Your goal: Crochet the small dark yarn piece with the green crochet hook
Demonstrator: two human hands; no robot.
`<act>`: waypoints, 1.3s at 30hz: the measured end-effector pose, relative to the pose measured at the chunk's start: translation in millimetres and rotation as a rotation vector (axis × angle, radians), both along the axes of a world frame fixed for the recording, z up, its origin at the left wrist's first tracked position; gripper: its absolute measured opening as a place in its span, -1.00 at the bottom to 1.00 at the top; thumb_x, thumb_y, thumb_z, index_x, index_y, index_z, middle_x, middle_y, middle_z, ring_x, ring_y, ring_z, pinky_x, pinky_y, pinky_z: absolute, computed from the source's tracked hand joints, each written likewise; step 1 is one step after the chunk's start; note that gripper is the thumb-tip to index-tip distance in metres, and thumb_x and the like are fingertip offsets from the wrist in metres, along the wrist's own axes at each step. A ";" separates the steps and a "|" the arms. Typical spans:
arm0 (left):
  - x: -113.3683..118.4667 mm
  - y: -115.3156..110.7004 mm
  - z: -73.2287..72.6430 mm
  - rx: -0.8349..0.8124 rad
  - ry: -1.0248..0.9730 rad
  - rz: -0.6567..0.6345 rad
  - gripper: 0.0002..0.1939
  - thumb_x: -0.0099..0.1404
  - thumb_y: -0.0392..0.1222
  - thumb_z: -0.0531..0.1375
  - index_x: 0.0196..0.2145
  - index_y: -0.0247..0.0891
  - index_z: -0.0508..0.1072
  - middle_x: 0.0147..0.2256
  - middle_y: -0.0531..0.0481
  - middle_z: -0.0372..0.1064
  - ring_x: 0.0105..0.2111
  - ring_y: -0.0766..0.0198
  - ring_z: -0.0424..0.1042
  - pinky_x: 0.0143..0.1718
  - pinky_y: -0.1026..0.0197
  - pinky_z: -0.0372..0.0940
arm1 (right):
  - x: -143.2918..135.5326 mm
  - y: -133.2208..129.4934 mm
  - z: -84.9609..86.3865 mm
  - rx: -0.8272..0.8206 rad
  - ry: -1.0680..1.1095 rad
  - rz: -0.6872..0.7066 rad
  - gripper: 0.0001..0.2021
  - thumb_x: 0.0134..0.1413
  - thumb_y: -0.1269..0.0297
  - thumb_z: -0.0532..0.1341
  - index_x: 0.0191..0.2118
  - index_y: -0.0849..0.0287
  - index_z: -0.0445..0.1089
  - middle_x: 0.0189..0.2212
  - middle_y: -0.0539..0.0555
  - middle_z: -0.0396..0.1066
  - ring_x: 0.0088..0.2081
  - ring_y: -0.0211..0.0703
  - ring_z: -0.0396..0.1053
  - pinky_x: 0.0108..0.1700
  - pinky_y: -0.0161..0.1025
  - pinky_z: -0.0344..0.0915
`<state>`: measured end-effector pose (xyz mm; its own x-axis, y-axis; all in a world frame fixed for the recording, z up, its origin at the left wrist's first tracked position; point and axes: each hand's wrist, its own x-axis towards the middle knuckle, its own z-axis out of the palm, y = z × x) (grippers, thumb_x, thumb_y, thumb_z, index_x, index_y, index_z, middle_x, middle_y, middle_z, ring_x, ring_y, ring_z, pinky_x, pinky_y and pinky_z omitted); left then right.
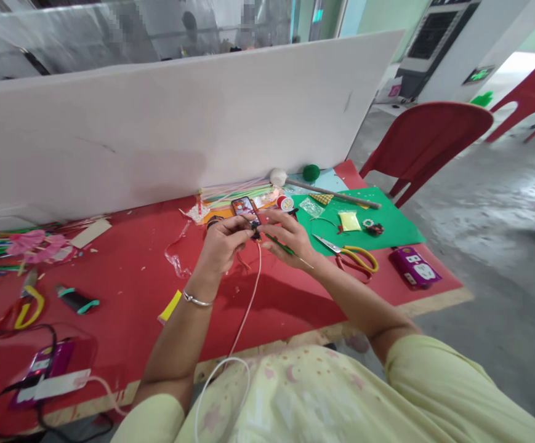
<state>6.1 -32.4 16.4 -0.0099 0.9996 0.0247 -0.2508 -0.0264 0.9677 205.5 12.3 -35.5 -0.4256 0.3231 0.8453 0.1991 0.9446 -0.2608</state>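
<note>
My left hand [228, 243] and my right hand [290, 237] meet over the red-covered table. Between their fingertips is a small dark piece [255, 231], mostly hidden, which the left fingers pinch. A thin green stick [280, 245] with a pale, narrow end lies along my right palm, held in the closed fingers. Just beyond the hands, a phone [243, 208] shows a lit screen. A pale cable [250, 301] runs from under the hands toward my body. Scissors with yellow and red handles [358, 258] lie right of my right hand.
A white board [165, 129] stands along the table's back. On a green sheet [396, 224] lie a yellow packet [349, 221] and a grey rod [336, 192]. A purple box [415, 267] sits at right. Pink ribbon [40, 246], a black-teal cutter [77, 299] and a wired power bank lie left.
</note>
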 end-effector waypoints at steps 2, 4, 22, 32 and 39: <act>-0.7 -0.7 0.8 -0.010 -0.013 0.005 -0.65 -0.05 -0.30 0.46 -0.22 -0.31 0.71 -0.47 0.04 0.38 -0.57 0.47 0.18 -0.60 0.35 0.00 | 0.8 1.6 0.9 -0.028 -0.028 0.095 -0.63 0.39 0.18 0.25 0.23 0.10 0.40 0.23 0.34 0.46 0.21 0.06 0.50 0.17 0.02 0.52; -0.8 -1.1 1.4 -0.031 -0.035 0.017 -0.63 -0.07 -0.31 0.45 -0.22 -0.32 0.71 -0.47 0.05 0.38 -0.57 0.47 0.18 -0.61 0.36 0.00 | 0.7 0.4 0.3 -0.046 -0.032 0.130 -0.62 0.42 0.17 0.22 0.25 0.12 0.38 0.18 0.34 0.50 0.22 0.03 0.50 0.18 -0.01 0.52; 22.2 0.3 -16.4 0.057 -0.087 0.265 -0.63 0.01 -0.21 0.46 -0.17 -0.24 0.68 -0.41 0.09 0.46 -0.60 0.52 0.12 -0.61 0.35 -0.01 | -22.4 -16.7 -10.7 -0.138 0.113 -0.073 -0.72 0.42 0.21 0.21 0.13 0.15 0.47 0.03 0.31 0.53 0.09 0.00 0.54 0.13 0.00 0.54; 5.9 1.2 -13.5 0.001 -0.165 0.096 -0.56 -0.09 -0.24 0.55 -0.18 -0.25 0.70 -0.52 0.14 0.34 -0.62 0.53 0.09 -0.62 0.39 -0.03 | -22.8 -10.3 -9.8 -0.001 0.199 -0.064 -0.69 0.35 0.25 0.30 0.16 0.10 0.48 0.04 0.27 0.53 0.07 -0.01 0.55 0.10 -0.03 0.55; -22.1 4.4 -1.4 -0.142 -0.083 -0.119 -0.58 -0.13 -0.32 0.53 -0.22 -0.33 0.71 -0.55 0.09 0.32 -0.65 0.55 0.04 -0.64 0.37 -0.13 | -5.8 15.5 12.8 0.039 -0.062 0.178 -0.74 0.38 0.17 0.27 0.08 0.11 0.53 -0.01 0.24 0.60 0.03 -0.04 0.60 0.07 -0.05 0.57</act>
<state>-16.0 -28.0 14.9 0.1127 0.9872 -0.1126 -0.3232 0.1436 0.9354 199.7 27.9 -22.7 -0.5245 0.2056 0.8262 0.0423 0.9755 -0.2159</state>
